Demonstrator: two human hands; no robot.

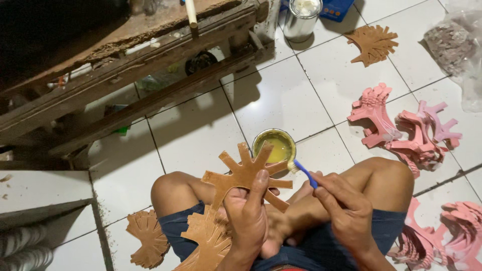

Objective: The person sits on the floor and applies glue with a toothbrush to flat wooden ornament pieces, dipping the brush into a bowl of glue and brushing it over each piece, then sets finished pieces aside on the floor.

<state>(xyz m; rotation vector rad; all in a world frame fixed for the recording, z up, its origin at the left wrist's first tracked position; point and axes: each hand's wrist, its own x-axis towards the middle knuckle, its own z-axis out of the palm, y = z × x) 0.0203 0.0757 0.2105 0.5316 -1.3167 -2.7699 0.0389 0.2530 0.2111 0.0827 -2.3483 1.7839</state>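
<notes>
My left hand holds up a brown flat cutout with several finger-like tabs, thumb pressed on its face. My right hand grips a blue-handled brush whose pale bristle tip touches the right edge of the cutout, just beside a small round tin of yellow glue standing on the white tiled floor between my knees. More brown cutouts lie stacked on my left thigh.
Pink cutouts lie heaped at right and lower right. Brown cutouts lie on the floor at lower left and top right. A metal can, a plastic bag and a wooden bench frame stand beyond.
</notes>
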